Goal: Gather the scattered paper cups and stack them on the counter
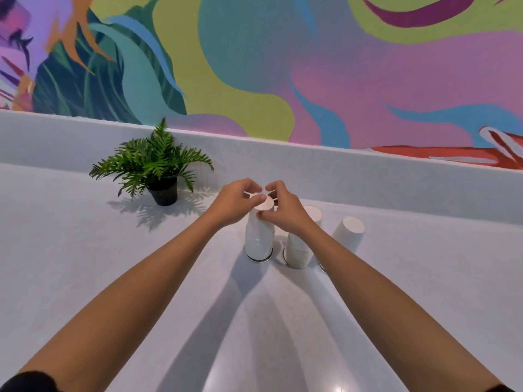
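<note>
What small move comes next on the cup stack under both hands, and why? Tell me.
Probably press the top cup straight down until it seats. Both hands, left hand and right hand, pinch the top of the tall stack of upside-down white paper cups, which stands upright on the pale counter beside two other stacks.

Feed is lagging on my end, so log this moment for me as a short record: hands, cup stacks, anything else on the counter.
left hand: fingers on top of left stack
right hand: pinching top of the same stack
left stack: upside-down cups, upright
middle stack: upside-down, untouched
right stack: upside-down, untouched
potted plant: left of the stacks
counter: white
</note>
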A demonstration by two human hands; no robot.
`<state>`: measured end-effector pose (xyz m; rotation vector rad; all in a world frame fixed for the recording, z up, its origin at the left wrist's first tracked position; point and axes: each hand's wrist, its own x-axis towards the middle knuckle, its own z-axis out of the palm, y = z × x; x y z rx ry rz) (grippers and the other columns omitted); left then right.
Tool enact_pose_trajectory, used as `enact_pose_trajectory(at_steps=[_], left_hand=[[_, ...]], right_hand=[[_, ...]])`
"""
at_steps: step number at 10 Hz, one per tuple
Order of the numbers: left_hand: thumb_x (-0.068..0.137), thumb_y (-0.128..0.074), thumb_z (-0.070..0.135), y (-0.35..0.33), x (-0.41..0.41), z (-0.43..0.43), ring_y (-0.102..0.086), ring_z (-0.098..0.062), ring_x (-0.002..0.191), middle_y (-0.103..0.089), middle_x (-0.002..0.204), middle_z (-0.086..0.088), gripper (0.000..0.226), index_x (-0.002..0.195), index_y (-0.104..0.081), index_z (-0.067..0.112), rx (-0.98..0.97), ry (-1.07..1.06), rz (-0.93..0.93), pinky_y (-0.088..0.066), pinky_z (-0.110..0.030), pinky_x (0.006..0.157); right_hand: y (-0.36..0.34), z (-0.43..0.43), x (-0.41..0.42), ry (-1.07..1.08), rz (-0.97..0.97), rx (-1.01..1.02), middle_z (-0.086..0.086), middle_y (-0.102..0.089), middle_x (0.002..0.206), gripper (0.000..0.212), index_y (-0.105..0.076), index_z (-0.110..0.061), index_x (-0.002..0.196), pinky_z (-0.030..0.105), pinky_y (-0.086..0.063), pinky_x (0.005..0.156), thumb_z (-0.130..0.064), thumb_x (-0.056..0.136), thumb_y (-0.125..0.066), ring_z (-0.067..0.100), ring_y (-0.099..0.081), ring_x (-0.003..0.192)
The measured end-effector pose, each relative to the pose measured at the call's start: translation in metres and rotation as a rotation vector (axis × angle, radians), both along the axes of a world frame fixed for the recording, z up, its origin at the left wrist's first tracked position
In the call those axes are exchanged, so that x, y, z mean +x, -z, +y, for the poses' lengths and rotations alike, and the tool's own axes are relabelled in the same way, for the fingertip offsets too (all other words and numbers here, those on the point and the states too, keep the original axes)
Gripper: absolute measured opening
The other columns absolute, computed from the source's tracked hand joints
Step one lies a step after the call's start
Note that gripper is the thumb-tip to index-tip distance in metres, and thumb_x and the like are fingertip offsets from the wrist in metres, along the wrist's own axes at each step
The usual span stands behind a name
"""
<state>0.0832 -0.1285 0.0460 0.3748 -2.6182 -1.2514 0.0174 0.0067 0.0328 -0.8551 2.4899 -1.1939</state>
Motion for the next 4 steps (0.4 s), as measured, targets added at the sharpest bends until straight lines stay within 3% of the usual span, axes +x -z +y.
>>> enact_pose_trajectory(at_steps=[1, 2, 4], left_hand=[[0.091, -0.062, 0.029, 0.007, -0.001, -0.002, -0.065, -0.016, 0.100, -0.069, 0.111, -0.001, 0.026, 0.109, -0.068, 0.012, -0.009, 0.037, -0.056, -0.043, -0.022, 0.064], [0.092, -0.061, 0.030, 0.009, -0.002, -0.001, -0.064, -0.015, 0.100, -0.069, 0.111, 0.001, 0.026, 0.109, -0.068, 0.013, -0.018, 0.074, -0.084, -0.041, -0.022, 0.062], [0.095, -0.055, 0.027, -0.008, -0.008, 0.005, -0.060, -0.020, 0.110, -0.065, 0.123, -0.004, 0.028, 0.117, -0.064, 0.013, -0.117, 0.114, -0.094, -0.043, -0.028, 0.082]], right_hand=[[0.005, 0.000, 0.001, 0.007, 0.002, 0.025, 0.003, -0.056, 0.111, 0.059, -0.042, -0.013, 0.127, 0.031, -0.047, 0.084, -0.015, 0.076, -0.073, 0.021, -0.057, 0.102], [0.004, 0.002, 0.003, -0.006, 0.027, 0.086, 0.005, -0.054, 0.122, 0.061, -0.042, -0.013, 0.130, 0.027, -0.043, 0.082, -0.015, 0.077, -0.072, 0.020, -0.055, 0.108], [-0.017, 0.018, 0.001, -0.027, 0.165, 0.173, 0.008, -0.049, 0.132, 0.054, -0.043, -0.012, 0.132, 0.034, -0.044, 0.095, -0.019, 0.084, -0.065, 0.022, -0.051, 0.119]])
